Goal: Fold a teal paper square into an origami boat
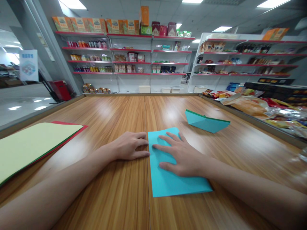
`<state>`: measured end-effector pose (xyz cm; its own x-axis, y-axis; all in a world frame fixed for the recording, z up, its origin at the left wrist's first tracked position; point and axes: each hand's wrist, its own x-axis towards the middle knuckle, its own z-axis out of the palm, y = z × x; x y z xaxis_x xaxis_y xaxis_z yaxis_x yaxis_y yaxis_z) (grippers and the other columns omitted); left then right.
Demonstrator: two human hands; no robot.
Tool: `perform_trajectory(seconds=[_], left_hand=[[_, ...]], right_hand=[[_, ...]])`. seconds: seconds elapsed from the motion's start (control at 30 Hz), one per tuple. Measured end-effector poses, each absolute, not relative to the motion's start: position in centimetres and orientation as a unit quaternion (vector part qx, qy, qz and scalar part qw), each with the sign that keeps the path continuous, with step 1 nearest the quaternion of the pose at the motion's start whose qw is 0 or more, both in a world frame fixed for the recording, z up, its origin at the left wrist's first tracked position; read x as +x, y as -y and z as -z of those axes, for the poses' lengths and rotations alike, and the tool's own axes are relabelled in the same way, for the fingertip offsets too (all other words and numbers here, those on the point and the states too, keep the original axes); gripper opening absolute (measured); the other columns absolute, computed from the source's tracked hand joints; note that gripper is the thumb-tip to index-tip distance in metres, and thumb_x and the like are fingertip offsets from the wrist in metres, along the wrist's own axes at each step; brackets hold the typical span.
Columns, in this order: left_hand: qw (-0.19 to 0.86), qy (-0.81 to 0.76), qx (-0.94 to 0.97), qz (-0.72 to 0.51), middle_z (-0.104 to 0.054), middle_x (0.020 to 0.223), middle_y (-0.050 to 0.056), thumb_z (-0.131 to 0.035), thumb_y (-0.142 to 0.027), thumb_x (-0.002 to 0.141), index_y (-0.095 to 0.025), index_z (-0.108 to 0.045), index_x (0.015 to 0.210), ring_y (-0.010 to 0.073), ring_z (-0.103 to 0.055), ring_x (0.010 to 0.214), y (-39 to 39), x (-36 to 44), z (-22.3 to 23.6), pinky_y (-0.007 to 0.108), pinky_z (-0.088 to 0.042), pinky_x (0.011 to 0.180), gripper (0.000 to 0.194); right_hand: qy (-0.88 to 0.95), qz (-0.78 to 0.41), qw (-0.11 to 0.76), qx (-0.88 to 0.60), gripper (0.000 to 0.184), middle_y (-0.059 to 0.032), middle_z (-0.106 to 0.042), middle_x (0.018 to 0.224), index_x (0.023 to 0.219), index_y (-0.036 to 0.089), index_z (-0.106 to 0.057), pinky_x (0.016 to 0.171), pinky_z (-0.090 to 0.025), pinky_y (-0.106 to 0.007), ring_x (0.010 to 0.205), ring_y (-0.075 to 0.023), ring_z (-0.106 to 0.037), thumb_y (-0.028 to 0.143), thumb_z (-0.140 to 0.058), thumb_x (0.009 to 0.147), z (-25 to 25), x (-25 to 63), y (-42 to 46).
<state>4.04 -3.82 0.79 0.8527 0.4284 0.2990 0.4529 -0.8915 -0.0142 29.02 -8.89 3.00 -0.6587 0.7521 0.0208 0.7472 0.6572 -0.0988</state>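
Observation:
A folded turquoise paper sheet (172, 182) lies flat on the wooden table (115, 115) in front of me. My right hand (178, 155) rests flat on it, fingers stretched out and spread towards its left edge. My left hand (130, 145) lies on the table just left of the sheet, fingers together and fingertips touching the paper's left edge. A finished turquoise folded paper shape (206, 122), like a boat, sits farther back on the right.
A stack of coloured paper (31, 145), pale green on top with red beneath, lies at the left. Snack bags (251, 103) crowd the right edge. Shop shelves (129, 60) with goods stand beyond the table.

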Motion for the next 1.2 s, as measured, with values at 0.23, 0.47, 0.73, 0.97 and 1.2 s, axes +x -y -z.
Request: perform_trajectory(seconds=[0.23,0.47,0.73,0.97,1.2], left_hand=[[0.044,0.233,-0.961,0.145,-0.061,0.099,0.007,-0.053,-0.043,0.089,-0.017,-0.066,0.107,0.0167,-0.062,0.077,3.86,4.12,-0.85,0.027,-0.047,0.065,0.034],[0.044,0.229,-0.962,0.143,-0.061,0.1,0.007,-0.053,-0.043,0.089,-0.019,-0.065,0.109,0.0168,-0.062,0.077,3.8,4.14,-0.94,0.027,-0.047,0.065,0.033],[0.041,0.226,-0.963,0.142,-0.061,0.101,0.007,-0.053,-0.042,0.09,-0.019,-0.064,0.111,0.0166,-0.062,0.079,3.85,4.04,-0.91,0.026,-0.048,0.067,0.033],[0.05,0.228,-0.962,0.142,-0.061,0.1,0.006,-0.053,-0.042,0.09,-0.02,-0.064,0.111,0.0162,-0.062,0.077,3.83,4.02,-0.93,0.025,-0.047,0.065,0.032],[0.042,0.227,-0.962,0.145,-0.062,0.1,0.006,-0.053,-0.041,0.09,-0.019,-0.064,0.111,0.0165,-0.063,0.078,3.83,3.93,-0.92,0.026,-0.048,0.066,0.032]], right_hand=[[0.909,-0.04,0.031,-0.413,0.063,-0.011,-0.036,0.146,0.138,0.031,-0.044,0.104,-0.011,-0.065,0.134,-0.0414,-0.025,0.06,-0.05,0.082,-2.92,29.03,8.92],[0.911,-0.041,0.034,-0.409,0.063,-0.0113,-0.036,0.146,0.138,0.031,-0.044,0.104,-0.011,-0.065,0.133,-0.0414,-0.025,0.06,-0.05,0.082,-2.93,29.06,8.92],[0.911,-0.039,0.031,-0.41,0.062,-0.0117,-0.036,0.146,0.137,0.03,-0.045,0.103,-0.011,-0.066,0.133,-0.0417,-0.025,0.06,-0.049,0.083,-2.96,29.06,8.87],[0.912,-0.042,0.033,-0.406,0.062,-0.0116,-0.036,0.146,0.137,0.032,-0.044,0.103,-0.012,-0.066,0.133,-0.0417,-0.025,0.06,-0.05,0.082,-2.91,29.08,8.87],[0.913,-0.043,0.033,-0.405,0.062,-0.0115,-0.035,0.147,0.138,0.032,-0.044,0.103,-0.01,-0.066,0.133,-0.0411,-0.026,0.058,-0.05,0.082,-3.16,29.06,8.94]])
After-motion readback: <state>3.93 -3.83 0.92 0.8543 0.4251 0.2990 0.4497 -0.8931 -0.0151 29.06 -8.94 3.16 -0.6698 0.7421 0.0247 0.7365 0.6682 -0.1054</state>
